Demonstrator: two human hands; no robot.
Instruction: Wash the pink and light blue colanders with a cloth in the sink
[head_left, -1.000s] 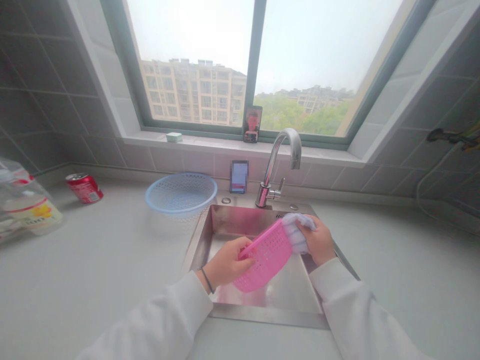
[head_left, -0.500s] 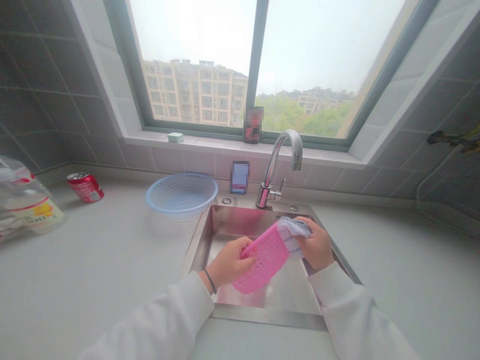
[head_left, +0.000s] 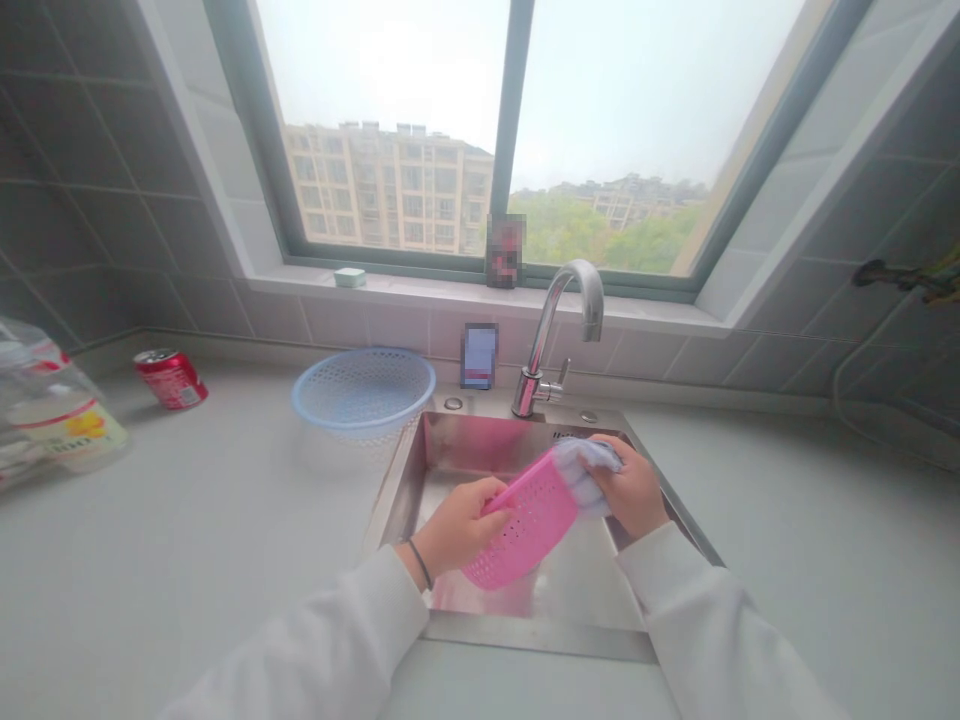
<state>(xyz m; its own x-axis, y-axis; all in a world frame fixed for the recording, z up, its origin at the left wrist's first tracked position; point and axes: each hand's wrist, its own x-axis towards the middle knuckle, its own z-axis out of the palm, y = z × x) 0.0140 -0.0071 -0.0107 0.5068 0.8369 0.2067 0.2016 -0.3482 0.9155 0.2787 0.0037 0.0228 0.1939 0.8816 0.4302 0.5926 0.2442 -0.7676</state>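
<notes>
Over a stainless steel sink, my left hand grips the near side of a pink perforated plastic basket. The basket is tilted, with its far end raised toward my right hand. That hand holds a pale blue-and-white cloth pressed around the basket's far end. The cloth hides that end of the basket. A dark band circles my left wrist, and white sleeves cover both forearms.
A chrome faucet rises behind the sink. To its left stand a blue perforated basket and a blurred upright object. Farther left on the pale counter lie a red can and a plastic-wrapped package. A soap dish sits on the windowsill.
The cloth has slid a little down and left along the basket's far end, and my right hand has moved slightly with it. My left hand keeps its hold on the basket.
</notes>
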